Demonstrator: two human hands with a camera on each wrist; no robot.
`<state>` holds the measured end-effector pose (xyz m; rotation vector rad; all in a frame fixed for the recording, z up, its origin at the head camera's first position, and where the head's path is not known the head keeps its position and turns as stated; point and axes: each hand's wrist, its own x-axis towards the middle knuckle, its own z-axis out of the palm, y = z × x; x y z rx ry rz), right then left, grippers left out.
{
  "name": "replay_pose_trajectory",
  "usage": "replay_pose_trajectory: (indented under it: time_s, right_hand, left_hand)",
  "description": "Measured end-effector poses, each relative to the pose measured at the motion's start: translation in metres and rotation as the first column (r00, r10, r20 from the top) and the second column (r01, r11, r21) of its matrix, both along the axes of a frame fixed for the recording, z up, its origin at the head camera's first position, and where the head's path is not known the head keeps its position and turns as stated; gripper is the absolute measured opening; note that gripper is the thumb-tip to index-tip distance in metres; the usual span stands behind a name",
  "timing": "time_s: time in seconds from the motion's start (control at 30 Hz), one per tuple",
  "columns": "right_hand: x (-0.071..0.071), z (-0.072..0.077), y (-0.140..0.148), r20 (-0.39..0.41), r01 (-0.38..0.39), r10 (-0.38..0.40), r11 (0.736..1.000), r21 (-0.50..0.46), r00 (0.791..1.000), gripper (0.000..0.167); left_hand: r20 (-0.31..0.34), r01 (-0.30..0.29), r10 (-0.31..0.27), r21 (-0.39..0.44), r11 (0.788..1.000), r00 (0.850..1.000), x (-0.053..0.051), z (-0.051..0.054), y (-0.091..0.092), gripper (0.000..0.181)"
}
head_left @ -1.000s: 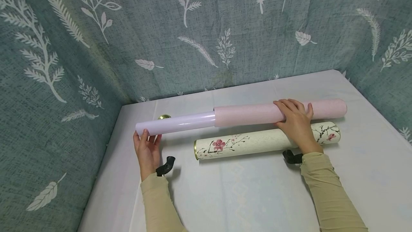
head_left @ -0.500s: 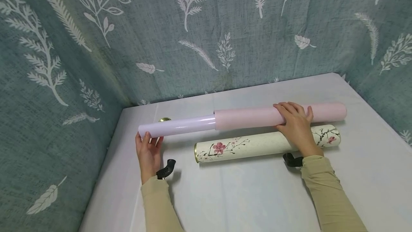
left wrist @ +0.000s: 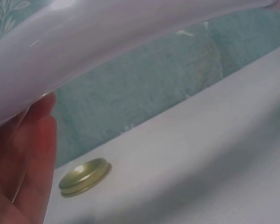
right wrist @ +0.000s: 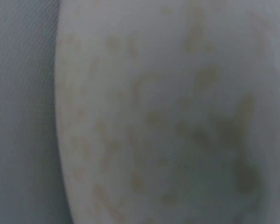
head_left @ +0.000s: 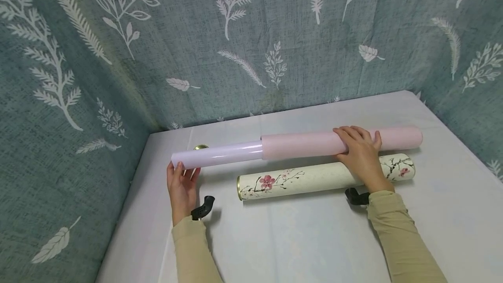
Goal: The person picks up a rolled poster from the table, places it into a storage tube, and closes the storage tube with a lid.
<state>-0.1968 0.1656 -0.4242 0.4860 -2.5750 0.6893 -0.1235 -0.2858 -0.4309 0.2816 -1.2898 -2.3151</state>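
A glossy pale lilac roll (head_left: 220, 154) stands partly inside the open left end of a pink tube (head_left: 298, 144). My left hand (head_left: 183, 191) holds the roll's outer end, thumb in front and fingers beneath; the left wrist view shows fingers (left wrist: 42, 140) against the underside of the roll (left wrist: 93, 42). With fingers over its top, my right hand (head_left: 362, 156) grips the pink tube right of its middle. Nearer me lies a cream tube (head_left: 306, 180) with blossom print, partly hidden by the right hand and wrist. Its blurred surface (right wrist: 168, 116) fills most of the right wrist view.
A gold lid (head_left: 201, 146) lies on the white-covered table (head_left: 298, 239) behind the roll, seen also as a gold lid (left wrist: 85, 177) in the left wrist view. Black wrist mounts (head_left: 203, 208) show at both wrists. Patterned green cloth (head_left: 251, 56) hangs behind and at the sides.
The left hand and the lilac roll's outer end have moved slightly right, so a little less of the roll shows outside the pink tube. The right hand keeps its grip.
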Motion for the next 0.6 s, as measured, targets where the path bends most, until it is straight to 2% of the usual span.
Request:
replay_pose_trajectory:
  time_s: [0.3, 0.6]
  right_hand:
    - [0.0020, 0.0007, 0.0004, 0.006, 0.000, 0.000, 1.000, 0.001, 1.000, 0.069]
    - [0.0008, -0.0003, 0.0003, 0.009, -0.003, 0.003, 1.000, -0.004, 1.000, 0.070]
  left_hand:
    - [0.036, 0.011, -0.010, -0.020, 1.000, 0.999, -0.0022, -0.0034, -0.0003, 0.051]
    - [0.023, 0.040, -0.039, -0.027, 0.999, 0.999, -0.0021, -0.0013, 0.0012, 0.050]
